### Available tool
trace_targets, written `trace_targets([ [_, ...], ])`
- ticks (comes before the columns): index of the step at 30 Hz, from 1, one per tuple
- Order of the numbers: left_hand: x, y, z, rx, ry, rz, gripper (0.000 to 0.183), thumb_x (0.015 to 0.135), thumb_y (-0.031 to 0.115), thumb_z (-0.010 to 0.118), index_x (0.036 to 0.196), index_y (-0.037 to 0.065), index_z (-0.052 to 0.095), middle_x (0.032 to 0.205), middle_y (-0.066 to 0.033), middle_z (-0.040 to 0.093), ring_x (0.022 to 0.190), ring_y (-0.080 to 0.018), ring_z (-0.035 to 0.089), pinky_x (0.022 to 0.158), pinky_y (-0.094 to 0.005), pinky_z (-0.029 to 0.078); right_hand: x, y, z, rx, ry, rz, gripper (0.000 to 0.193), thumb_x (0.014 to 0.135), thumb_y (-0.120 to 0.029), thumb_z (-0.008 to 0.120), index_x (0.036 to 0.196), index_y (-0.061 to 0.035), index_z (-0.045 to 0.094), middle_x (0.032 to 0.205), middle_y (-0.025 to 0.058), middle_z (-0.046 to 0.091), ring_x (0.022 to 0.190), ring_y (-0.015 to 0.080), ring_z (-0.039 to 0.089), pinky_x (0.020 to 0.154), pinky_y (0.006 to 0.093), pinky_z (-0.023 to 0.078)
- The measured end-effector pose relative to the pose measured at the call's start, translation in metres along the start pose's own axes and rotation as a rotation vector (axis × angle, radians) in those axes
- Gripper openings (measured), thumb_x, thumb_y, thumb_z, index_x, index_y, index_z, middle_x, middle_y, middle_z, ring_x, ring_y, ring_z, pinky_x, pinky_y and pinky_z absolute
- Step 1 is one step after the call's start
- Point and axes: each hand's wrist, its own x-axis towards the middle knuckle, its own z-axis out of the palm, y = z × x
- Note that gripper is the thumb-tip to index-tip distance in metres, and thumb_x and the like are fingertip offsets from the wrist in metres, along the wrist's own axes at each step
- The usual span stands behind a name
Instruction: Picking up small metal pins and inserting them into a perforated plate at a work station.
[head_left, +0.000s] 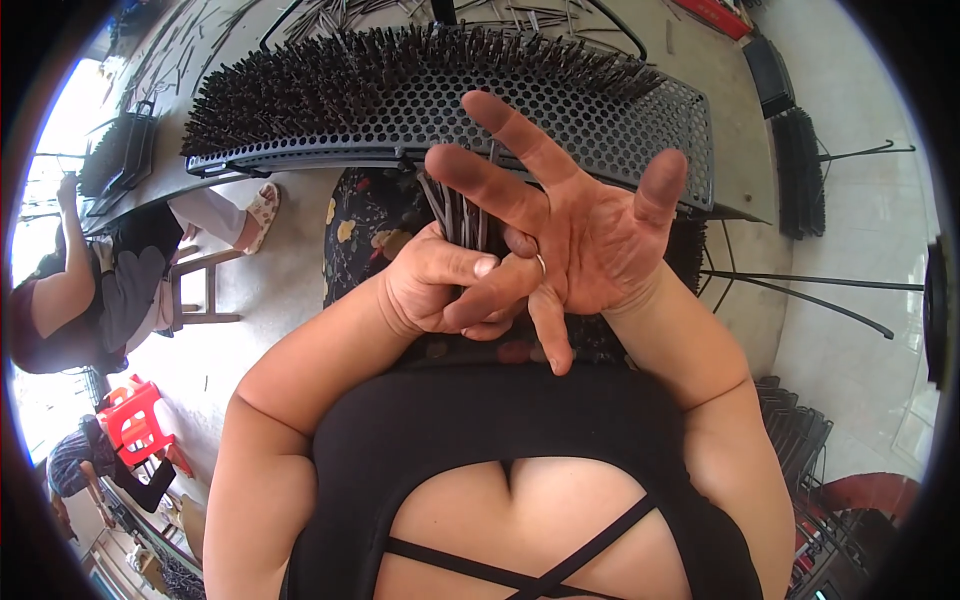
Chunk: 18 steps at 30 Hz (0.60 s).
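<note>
My left hand (pixel 440 285) is closed around a small bundle of thin dark strips (pixel 462 215), which stick up past the thumb. Palm up and fingers spread, my right hand (pixel 600 230) is open and lies against the fingers of the left. Its fingertips are smudged dark. Just beyond both hands stands a black perforated metal panel (pixel 640 125). Dark upright strips (pixel 300 90) fill its left part and far edge densely, while the holes at its near right show bare. The lower ends of the held bundle are hidden by my fingers.
Loose dark strips (pixel 540 15) lie scattered behind the panel. Another person (pixel 110 270) sits at the left by a wooden stool (pixel 205 290), and a red plastic stool (pixel 140 420) stands nearer. Racks (pixel 800 170) and thin black metal legs (pixel 810 285) are at the right.
</note>
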Motion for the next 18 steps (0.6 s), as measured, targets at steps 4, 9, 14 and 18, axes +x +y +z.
trace_targets([
  [4, 0.002, -0.003, 0.005, -0.050, 0.077, 0.042, 0.030, 0.086, 0.014, 0.069, 0.113, 0.010, 0.059, 0.068, -0.0038, 0.056, 0.048, -0.0136, 0.048, 0.043, -0.0274, 0.037, 0.000, -0.006, -0.002, -0.022, 0.004, -0.008, 0.104, 0.084, -0.071, 0.056, 0.156, -0.0265, -0.004, 0.163, 0.0143, 0.002, 0.130, 0.0598, 0.035, 0.074, 0.0599, 0.059],
  [9, 0.009, 0.000, 0.013, 0.112, 0.321, 0.132, 0.037, 0.085, 0.026, 0.073, 0.112, 0.006, 0.057, 0.072, 0.0008, 0.051, 0.053, -0.0113, 0.043, 0.046, -0.0248, 0.034, 0.006, -0.012, 0.008, -0.262, 0.041, -0.124, 0.114, 0.084, -0.063, 0.064, 0.154, -0.0241, -0.017, 0.164, 0.0042, -0.008, 0.135, 0.0583, 0.026, 0.062, 0.0510, 0.063],
  [14, 0.009, -0.012, 0.015, 0.248, 0.337, 0.308, 0.045, 0.084, 0.029, 0.075, 0.117, 0.006, 0.055, 0.074, -0.0027, 0.052, 0.059, -0.0126, 0.048, 0.047, -0.0252, 0.037, 0.007, -0.005, -0.003, -0.042, 0.012, -0.189, 0.097, 0.084, -0.064, 0.063, 0.156, -0.0259, 0.012, 0.163, 0.0042, 0.006, 0.138, 0.0595, 0.018, 0.080, 0.0601, 0.059],
  [18, 0.014, -0.015, 0.027, 0.326, 0.501, 0.315, 0.035, 0.085, 0.030, 0.075, 0.106, 0.008, 0.058, 0.073, -0.0052, 0.057, 0.057, -0.0148, 0.052, 0.047, -0.0263, 0.039, 0.006, -0.009, -0.004, -0.131, 0.097, -0.264, 0.092, 0.086, -0.059, 0.063, 0.156, -0.0252, 0.014, 0.162, 0.0050, 0.010, 0.138, 0.0594, 0.019, 0.080, 0.0602, 0.059],
])
